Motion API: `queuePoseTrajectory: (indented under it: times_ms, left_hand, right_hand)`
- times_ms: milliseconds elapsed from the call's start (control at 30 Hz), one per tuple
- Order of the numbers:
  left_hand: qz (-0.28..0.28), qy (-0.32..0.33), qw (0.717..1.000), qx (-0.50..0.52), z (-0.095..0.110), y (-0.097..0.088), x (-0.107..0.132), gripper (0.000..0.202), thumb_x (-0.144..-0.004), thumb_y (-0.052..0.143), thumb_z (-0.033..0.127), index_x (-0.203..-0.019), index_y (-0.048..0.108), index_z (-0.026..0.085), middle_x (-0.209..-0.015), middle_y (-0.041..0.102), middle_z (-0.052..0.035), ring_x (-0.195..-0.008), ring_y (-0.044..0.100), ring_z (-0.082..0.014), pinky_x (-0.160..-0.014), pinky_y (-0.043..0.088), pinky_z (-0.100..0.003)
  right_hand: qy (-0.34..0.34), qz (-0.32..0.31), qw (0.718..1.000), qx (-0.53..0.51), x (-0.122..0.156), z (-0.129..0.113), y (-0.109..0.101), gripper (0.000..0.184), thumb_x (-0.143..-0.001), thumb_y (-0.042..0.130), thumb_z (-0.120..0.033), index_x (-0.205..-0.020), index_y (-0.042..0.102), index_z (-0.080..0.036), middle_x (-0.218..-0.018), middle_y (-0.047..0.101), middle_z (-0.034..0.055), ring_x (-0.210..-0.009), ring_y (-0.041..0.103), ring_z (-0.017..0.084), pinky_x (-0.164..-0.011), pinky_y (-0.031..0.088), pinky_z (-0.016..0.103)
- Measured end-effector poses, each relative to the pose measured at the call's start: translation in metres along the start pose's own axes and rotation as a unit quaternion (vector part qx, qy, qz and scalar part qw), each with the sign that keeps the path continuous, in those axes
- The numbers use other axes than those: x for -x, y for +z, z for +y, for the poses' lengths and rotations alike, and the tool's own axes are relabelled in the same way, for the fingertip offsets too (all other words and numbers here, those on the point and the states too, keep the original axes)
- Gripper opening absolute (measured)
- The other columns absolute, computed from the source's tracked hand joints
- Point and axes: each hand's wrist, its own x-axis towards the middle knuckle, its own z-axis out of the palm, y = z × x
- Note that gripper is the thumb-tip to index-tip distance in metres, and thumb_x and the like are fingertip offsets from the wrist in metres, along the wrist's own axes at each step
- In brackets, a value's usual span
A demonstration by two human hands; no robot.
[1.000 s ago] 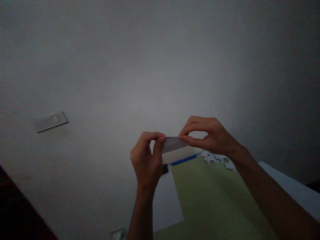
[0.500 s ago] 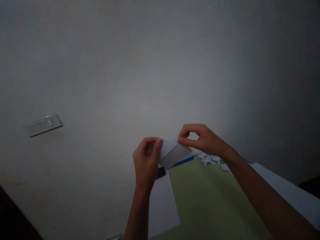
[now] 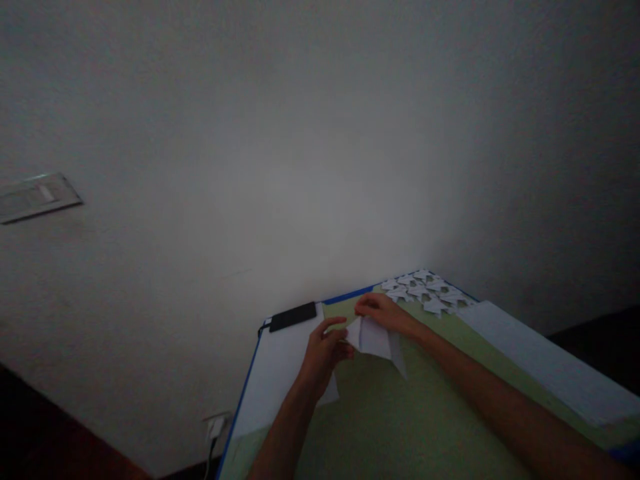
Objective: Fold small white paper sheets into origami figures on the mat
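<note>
A folded sheet of white paper (image 3: 375, 339) is held above the green tabletop, its pointed end toward the left and a loose flap hanging at the right. My right hand (image 3: 383, 313) pinches its upper edge. At the pointed end, my left hand (image 3: 323, 357) has its fingers curled round the tip, index finger raised a little. Beyond my right hand lie several small folded white paper pieces (image 3: 417, 290) at the table's far corner.
The green table (image 3: 400, 427) has a blue edge against a pale wall. White sheets (image 3: 270, 373) lie at left under a black phone-like slab (image 3: 293, 317); more white paper (image 3: 540, 360) lies at right. A plug (image 3: 215, 430) sits in the wall, lower left.
The view has tipped downward, showing more of the table. Both hands have lowered with the paper, which has turned so that its point faces left. My left fingers have loosened somewhat.
</note>
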Motion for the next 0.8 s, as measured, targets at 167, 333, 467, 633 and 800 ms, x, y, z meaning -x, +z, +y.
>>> queuePoseTrajectory:
  times_ms: [167, 333, 467, 633, 800]
  left_hand:
    - [0.082, 0.053, 0.995, 0.034, -0.002, -0.001, 0.002, 0.029, -0.069, 0.080, 0.027, -0.089, 0.072, 0.008, -0.071, 0.070, -0.0070, -0.062, 0.068, -0.0149, -0.068, 0.060, -0.030]
    - [0.083, 0.138, 0.987, 0.005, 0.002, -0.006, 0.003, 0.033, -0.077, 0.076, 0.035, -0.093, 0.074, 0.006, -0.082, 0.075, -0.0127, -0.076, 0.073, -0.0211, -0.081, 0.061, -0.038]
    - [0.073, 0.209, 0.965, -0.138, 0.001, -0.006, 0.004, 0.034, -0.079, 0.074, 0.029, -0.108, 0.074, 0.010, -0.087, 0.077, -0.0116, -0.078, 0.075, -0.0229, -0.082, 0.060, -0.040]
    - [0.057, 0.311, 0.909, -0.271, -0.001, -0.008, 0.004, 0.031, -0.083, 0.071, 0.027, -0.113, 0.073, 0.016, -0.097, 0.078, -0.0103, -0.083, 0.075, -0.0214, -0.082, 0.060, -0.037]
    - [0.106, 0.386, 0.840, -0.365, 0.002, -0.011, 0.006, 0.016, -0.090, 0.065, 0.026, -0.100, 0.076, 0.019, -0.080, 0.072, -0.0041, -0.067, 0.068, -0.0144, -0.064, 0.055, -0.026]
  right_hand:
    - [-0.123, 0.024, 0.992, 0.035, 0.022, -0.029, -0.007, 0.036, -0.095, 0.051, -0.049, -0.107, 0.073, -0.024, -0.114, 0.074, 0.0073, -0.110, 0.065, 0.026, -0.099, 0.048, 0.044]
    - [-0.294, -0.006, 0.931, 0.217, 0.041, -0.032, 0.007, 0.058, -0.083, 0.069, -0.022, -0.139, 0.055, -0.025, -0.136, 0.063, 0.0083, -0.126, 0.054, 0.027, -0.109, 0.039, 0.048]
    - [-0.311, 0.037, 0.903, 0.293, 0.035, -0.017, 0.018, 0.047, -0.091, 0.063, -0.018, -0.137, 0.056, -0.024, -0.128, 0.067, 0.0095, -0.115, 0.060, 0.027, -0.099, 0.043, 0.047]
    - [-0.335, 0.091, 0.892, 0.290, 0.027, -0.012, 0.016, 0.011, -0.096, 0.063, -0.023, -0.104, 0.070, -0.023, -0.104, 0.075, 0.0050, -0.099, 0.065, 0.023, -0.089, 0.041, 0.041]
    - [-0.353, 0.097, 0.884, 0.291, 0.028, -0.016, 0.015, 0.010, -0.098, 0.061, -0.025, -0.099, 0.069, -0.021, -0.099, 0.075, 0.0042, -0.094, 0.065, 0.021, -0.086, 0.038, 0.039]
